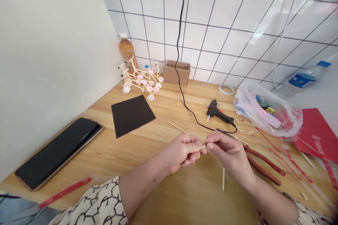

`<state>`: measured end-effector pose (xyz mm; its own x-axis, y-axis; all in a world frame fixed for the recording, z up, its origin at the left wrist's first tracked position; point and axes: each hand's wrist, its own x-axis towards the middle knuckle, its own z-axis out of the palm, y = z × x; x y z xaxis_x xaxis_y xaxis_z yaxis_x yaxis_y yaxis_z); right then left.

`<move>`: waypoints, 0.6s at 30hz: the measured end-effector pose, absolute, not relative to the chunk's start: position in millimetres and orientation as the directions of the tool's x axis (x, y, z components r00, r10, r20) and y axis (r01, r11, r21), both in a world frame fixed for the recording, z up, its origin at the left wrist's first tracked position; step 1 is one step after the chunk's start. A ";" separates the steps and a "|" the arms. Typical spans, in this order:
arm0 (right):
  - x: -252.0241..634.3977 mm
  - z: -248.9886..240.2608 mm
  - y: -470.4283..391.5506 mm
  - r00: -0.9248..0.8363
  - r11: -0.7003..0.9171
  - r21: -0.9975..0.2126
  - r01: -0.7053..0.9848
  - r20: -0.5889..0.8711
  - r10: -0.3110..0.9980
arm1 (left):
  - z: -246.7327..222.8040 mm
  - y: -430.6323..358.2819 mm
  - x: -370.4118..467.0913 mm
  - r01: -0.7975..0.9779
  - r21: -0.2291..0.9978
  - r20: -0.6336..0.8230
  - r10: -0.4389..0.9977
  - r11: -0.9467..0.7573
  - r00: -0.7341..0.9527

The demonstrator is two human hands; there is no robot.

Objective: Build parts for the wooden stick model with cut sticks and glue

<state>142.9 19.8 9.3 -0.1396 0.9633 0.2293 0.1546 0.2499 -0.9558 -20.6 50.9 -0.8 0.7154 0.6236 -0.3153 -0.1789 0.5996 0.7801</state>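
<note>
My left hand [184, 149] is closed around a short wooden stick [202, 147], its thumb pressed along the top. At the stick's tip, my right hand [230, 153] pinches a small black piece between thumb and forefinger; much of it is hidden by the fingertips. Both hands meet above the wooden table. A longer thin stick [177, 126] lies behind my left hand, and another stick [223, 179] rests below my right hand. Red-handled pliers [264, 163] lie just right of my right wrist. Behind the hands is a black glue gun [219, 111] with its cord.
Small stick-built models with round wheels [142, 81] stand at the back left, by a drink bottle [127, 50]. A black sheet [133, 115], phone [59, 151], cardboard box [176, 73], tape roll [226, 89], plastic bag [266, 109] and red sheet [315, 130] lie around.
</note>
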 end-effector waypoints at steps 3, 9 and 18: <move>141.6 10.9 19.2 -0.159 0.333 -0.911 0.242 0.301 0.940 | 1.5 51.4 -22.3 -0.157 0.733 -0.345 0.560 0.662 0.753; 142.2 9.7 18.2 -0.164 0.393 -0.841 0.372 0.357 0.919 | -0.2 53.5 -22.8 -0.145 0.699 -0.342 0.506 0.700 0.792; 146.3 -7.8 23.9 0.092 0.195 -0.874 0.445 0.261 0.961 | -0.5 48.9 -15.2 -0.198 0.885 -0.271 0.813 0.421 0.515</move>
